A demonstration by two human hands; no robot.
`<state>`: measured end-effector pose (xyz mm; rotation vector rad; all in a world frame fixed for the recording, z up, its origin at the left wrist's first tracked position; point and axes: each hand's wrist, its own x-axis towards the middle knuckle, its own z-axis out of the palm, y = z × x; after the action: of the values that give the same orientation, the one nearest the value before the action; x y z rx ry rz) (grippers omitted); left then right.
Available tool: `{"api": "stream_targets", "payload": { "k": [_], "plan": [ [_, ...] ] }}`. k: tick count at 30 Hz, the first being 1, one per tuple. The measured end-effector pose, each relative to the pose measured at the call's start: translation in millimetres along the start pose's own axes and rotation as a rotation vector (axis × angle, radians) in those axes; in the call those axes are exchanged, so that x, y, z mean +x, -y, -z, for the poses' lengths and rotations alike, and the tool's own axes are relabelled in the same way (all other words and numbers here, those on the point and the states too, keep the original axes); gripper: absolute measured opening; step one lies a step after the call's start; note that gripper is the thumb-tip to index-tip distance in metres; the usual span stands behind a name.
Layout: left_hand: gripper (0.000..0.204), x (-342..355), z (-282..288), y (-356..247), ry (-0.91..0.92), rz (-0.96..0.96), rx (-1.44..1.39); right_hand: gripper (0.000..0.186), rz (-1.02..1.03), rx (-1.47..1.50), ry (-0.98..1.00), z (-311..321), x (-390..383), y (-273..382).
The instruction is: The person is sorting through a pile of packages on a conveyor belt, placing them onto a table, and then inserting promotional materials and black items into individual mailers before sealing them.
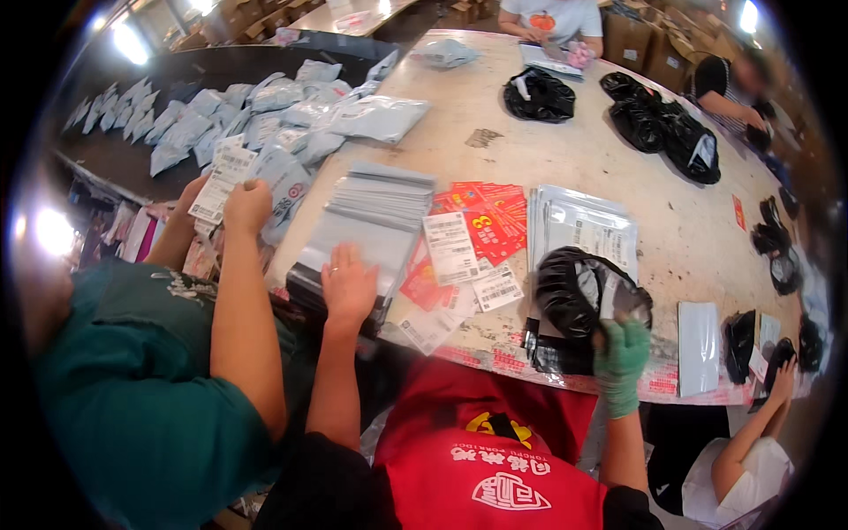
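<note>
My left hand [347, 281] lies with fingers spread on a stack of grey mailer bags [367, 205]. My right hand [623, 358], in a green glove and slightly blurred, grips the lower right edge of a black plastic bundle [574, 296]. That bundle rests on another stack of grey printed mailers [587, 225]. Between the stacks lie red printed cards [490, 216] and white labels [449, 247].
A co-worker in green [132, 371] holds labels at left, beside a dark belt of parcels [190, 124]. Other workers stand at the table's far side [548, 26] and right [733, 468]. More black bundles [662, 132] sit on the wooden table [468, 106].
</note>
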<state>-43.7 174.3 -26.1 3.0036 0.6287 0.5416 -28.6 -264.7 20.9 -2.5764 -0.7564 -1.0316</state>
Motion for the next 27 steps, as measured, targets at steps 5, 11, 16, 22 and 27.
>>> {"api": "stream_targets", "payload": {
  "k": [5, 11, 16, 22, 27],
  "plan": [
    [0.041, 27, 46, -71, 0.041, -0.261, -0.290, 0.031, -0.145, 0.209, 0.304, 2, 3, 16],
    [0.044, 71, -2, -178, 0.095, -0.402, 0.024, 0.028, -0.377, 0.023, 0.213, -14, -20, -7],
    [0.039, 59, -34, -180, 0.112, -0.451, 0.054, 0.035, -0.494, 0.164, 0.096, -21, -7, 18],
    [0.026, 74, 10, -174, 0.086, -0.390, -0.481, 0.045, -0.375, 0.123, 0.048, 28, 29, 19],
    [0.028, 64, 51, -168, 0.773, 0.128, -1.907, 0.048, -0.260, 0.167, -0.041, 50, 48, 19]
  ]
}}
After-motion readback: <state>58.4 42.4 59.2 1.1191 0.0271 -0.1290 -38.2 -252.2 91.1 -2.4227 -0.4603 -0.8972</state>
